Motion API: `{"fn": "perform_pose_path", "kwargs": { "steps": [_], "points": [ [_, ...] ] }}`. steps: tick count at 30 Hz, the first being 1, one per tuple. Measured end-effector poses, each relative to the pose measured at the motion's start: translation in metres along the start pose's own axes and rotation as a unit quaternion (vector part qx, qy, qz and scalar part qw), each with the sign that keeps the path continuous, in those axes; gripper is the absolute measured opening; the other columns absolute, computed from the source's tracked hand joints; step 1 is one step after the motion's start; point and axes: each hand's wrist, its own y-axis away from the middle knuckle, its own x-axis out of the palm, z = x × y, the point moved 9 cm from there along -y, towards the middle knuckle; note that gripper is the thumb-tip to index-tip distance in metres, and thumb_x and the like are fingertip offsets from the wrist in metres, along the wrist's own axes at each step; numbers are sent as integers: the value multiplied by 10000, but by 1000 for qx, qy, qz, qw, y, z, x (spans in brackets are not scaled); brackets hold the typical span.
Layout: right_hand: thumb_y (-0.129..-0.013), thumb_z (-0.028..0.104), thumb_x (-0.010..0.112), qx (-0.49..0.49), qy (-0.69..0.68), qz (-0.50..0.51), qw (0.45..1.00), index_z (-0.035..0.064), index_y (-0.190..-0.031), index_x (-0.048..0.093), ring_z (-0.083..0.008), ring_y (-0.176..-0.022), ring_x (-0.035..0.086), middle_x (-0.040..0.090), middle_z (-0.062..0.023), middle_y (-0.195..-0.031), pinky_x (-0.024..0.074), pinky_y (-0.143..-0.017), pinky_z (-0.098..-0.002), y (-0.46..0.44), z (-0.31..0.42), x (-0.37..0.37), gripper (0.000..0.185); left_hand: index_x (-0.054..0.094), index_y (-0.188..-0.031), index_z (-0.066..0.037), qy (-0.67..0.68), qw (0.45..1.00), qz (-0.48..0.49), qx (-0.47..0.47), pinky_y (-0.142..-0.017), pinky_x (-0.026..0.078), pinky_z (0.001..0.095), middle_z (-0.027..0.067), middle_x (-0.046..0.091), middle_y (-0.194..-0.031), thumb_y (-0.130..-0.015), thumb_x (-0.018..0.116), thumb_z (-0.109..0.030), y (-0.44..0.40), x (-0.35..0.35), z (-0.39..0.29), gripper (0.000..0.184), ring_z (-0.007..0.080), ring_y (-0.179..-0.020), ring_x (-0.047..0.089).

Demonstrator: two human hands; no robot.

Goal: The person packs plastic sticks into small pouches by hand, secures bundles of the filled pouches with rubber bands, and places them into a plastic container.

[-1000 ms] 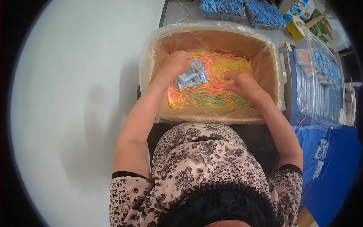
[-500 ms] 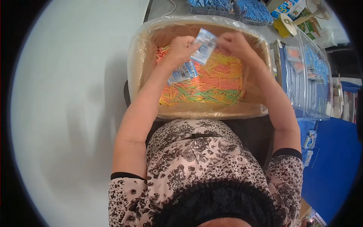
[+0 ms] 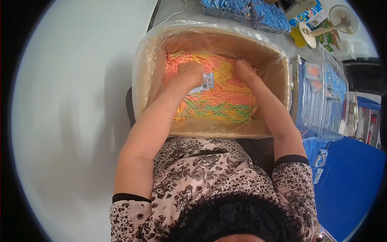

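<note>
My left hand [image 3: 191, 75] is curled, with its fingers turned down and hidden, over the left part of a deep box lined with clear plastic [image 3: 225, 130]. Small clear packets with blue striped ends [image 3: 206, 82] lie beside and partly under it; whether the fingers grip one does not show. On the right, my right hand [image 3: 243, 71] reaches down with bent fingers into the yellow sticks near the far wall. What those fingers hold is hidden. Thin pink, orange, yellow and green sticks [image 3: 219, 108] cover the bottom of the box.
Behind the box are bundles of blue packets [image 3: 269, 17]. A yellow-based stand with a round disc [image 3: 308, 35] is at the back right. Clear plastic trays [image 3: 327, 94] with packets stand to the right, above a blue surface [image 3: 350, 177]. A pale wall or surface [image 3: 72, 121] fills the left.
Both hands have moved down and apart into the box. The packet that was held up between them is no longer distinctly visible. The whole view has shifted slightly.
</note>
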Motion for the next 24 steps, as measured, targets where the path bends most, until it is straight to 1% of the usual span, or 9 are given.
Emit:
{"fn": "perform_pose_path", "kwargs": {
  "steps": [3,6,7,10,11,14,19,23,24],
  "points": [
    [-751,135,542,-5,19,17,1000,24,-935,672,-402,-945,614,640,-226,-1009,505,-839,-445,5,12,-3,251,678,-888,-28,-34,999,-11,4,-743,497,427,155,673,-930,-729,621,-98,-3,5,0,183,298,-903,648],
    [-753,106,530,-22,70,40,997,15,-930,673,-409,-937,616,643,-235,-989,506,-843,-440,10,21,-6,245,678,-867,-37,-12,990,-138,30,-719,496,420,145,673,-901,-753,612,-109,-6,-9,-5,149,301,-851,647],
    [-758,103,535,-26,66,25,997,13,-928,673,-397,-929,622,644,-236,-973,509,-831,-438,10,21,-5,237,678,-867,-37,-11,990,-140,30,-719,496,420,145,673,-901,-753,612,-109,-6,-9,-7,149,301,-851,647],
    [-768,98,545,-38,63,-8,997,9,-926,673,-373,-913,636,648,-239,-940,514,-808,-433,5,15,-3,222,681,-852,-62,101,984,-137,57,-703,488,429,144,666,-865,-770,614,-141,-8,-12,-14,132,316,-811,638],
    [-769,95,553,-48,25,1,999,8,-918,675,-363,-894,640,648,-240,-923,515,-779,-437,2,9,-4,211,681,-852,-62,101,983,-140,57,-703,488,429,144,666,-865,-770,614,-141,-9,-12,-13,132,316,-811,638],
    [-769,87,570,-57,-58,26,996,7,-902,679,-343,-858,650,650,-242,-888,516,-721,-446,3,-17,-4,190,680,-839,-76,267,948,-147,89,-690,484,436,149,654,-811,-770,641,-193,-11,-12,-23,142,330,-791,632],
    [-769,86,596,-50,-168,7,985,-12,-857,674,-267,-686,649,635,-199,-729,499,-588,-407,10,-30,-35,152,674,-824,-64,295,946,-106,85,-718,480,428,160,651,-884,-768,656,-211,-16,-1,-30,158,329,-843,623],
    [-788,80,584,-37,-212,73,974,-27,-832,669,-191,-584,616,609,-129,-638,485,-524,-346,35,-16,-65,144,656,-959,-93,255,932,-208,149,-749,471,417,155,642,-990,-745,694,-232,-10,-10,-38,258,329,-910,608],
    [-798,85,581,-41,-225,97,969,-30,-826,669,-162,-567,601,598,-106,-619,482,-511,-322,42,-13,-67,148,631,-1015,-98,221,904,-311,191,-763,472,415,152,637,-1004,-741,706,-248,5,-30,-46,321,329,-927,604]
  ]
}}
